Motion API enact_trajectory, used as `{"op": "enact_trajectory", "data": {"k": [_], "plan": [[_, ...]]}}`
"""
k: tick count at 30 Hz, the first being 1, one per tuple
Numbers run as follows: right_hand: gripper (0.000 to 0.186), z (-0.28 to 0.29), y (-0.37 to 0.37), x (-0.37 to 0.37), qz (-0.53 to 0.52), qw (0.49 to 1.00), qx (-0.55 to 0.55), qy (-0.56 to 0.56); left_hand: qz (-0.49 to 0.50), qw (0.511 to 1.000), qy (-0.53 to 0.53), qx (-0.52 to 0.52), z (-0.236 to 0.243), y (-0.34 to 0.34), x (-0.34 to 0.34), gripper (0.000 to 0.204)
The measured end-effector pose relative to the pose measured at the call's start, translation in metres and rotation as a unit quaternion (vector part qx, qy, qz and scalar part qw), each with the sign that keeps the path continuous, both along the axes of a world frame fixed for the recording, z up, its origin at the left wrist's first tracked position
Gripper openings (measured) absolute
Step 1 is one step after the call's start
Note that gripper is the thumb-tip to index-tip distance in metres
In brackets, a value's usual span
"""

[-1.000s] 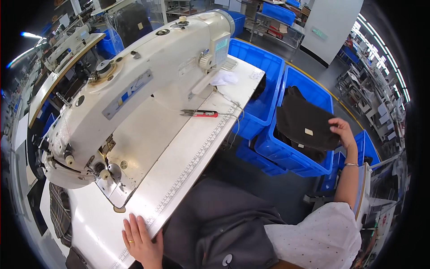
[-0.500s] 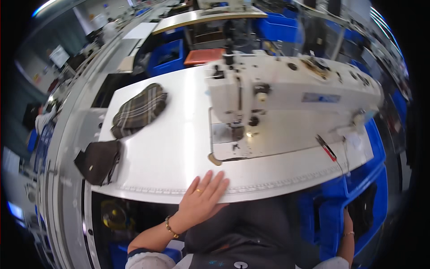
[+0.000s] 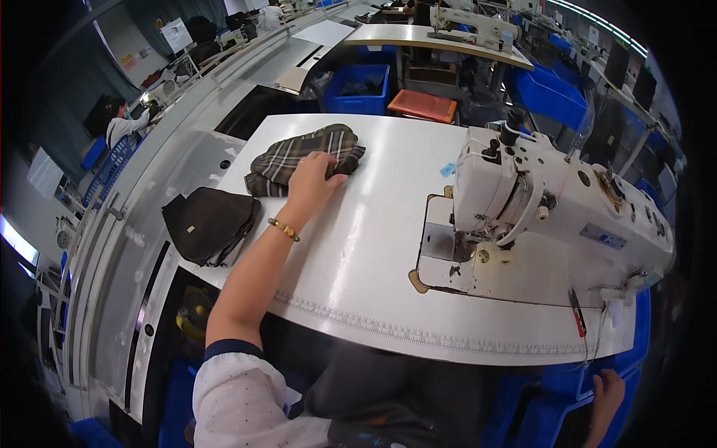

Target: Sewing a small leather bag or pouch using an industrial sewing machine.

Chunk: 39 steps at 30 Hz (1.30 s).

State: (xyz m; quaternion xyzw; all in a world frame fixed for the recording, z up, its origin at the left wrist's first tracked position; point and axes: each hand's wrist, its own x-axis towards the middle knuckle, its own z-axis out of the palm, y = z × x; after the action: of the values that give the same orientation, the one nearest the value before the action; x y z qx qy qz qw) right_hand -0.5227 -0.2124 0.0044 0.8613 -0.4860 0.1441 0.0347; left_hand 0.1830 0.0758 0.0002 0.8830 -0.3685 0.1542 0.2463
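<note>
A stack of plaid cloth pieces [image 3: 280,158], brown with pale lines, lies at the table's far left. My left hand [image 3: 312,179] rests on the right part of that stack, its thumb held apart from the other fingers. Nearer to me lies a dark brown cloth piece [image 3: 208,224] with a small pale tag, left of my forearm. My right hand [image 3: 609,394] is low at the right, above a blue bin [image 3: 635,381] beside the table edge. Its fingers are loosely bent and apart, and nothing shows in them.
A white sewing machine [image 3: 553,201] takes up the right of the white table [image 3: 358,246]. Red-handled snips [image 3: 578,313] lie near its base. A measuring tape strip [image 3: 388,328] runs along the front edge. Beyond stand an orange-red tray [image 3: 422,105] and another blue bin [image 3: 357,89].
My left hand has moved from the table's front edge, away from me, onto the plaid stack. My right hand has risen out of the blue bin area. The view has turned left.
</note>
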Motion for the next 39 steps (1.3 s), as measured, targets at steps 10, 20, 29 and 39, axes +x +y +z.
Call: {"op": "enact_trajectory", "data": {"k": [10, 20, 29, 39], "plan": [[0.02, 0.034, 0.056, 0.246, 0.329, 0.793, 0.506, -0.081, -0.112, 0.931, 0.127, -0.324, 0.025, 0.032, -0.034, 0.015], [0.025, -0.017, 0.104, 0.38, 0.282, 0.571, 0.719, -0.278, -0.294, 0.927, 0.119, 0.202, -0.015, 0.03, -0.206, 0.061], [0.01, -0.023, 0.101, 0.37, 0.331, 0.602, 0.661, -0.302, -0.106, 0.993, -0.034, 0.023, 0.014, 0.088, -0.112, 0.026], [0.008, -0.028, 0.096, 0.379, 0.345, 0.694, 0.558, -0.295, 0.027, 0.978, 0.07, 0.195, 0.024, 0.193, 0.028, 0.021]]}}
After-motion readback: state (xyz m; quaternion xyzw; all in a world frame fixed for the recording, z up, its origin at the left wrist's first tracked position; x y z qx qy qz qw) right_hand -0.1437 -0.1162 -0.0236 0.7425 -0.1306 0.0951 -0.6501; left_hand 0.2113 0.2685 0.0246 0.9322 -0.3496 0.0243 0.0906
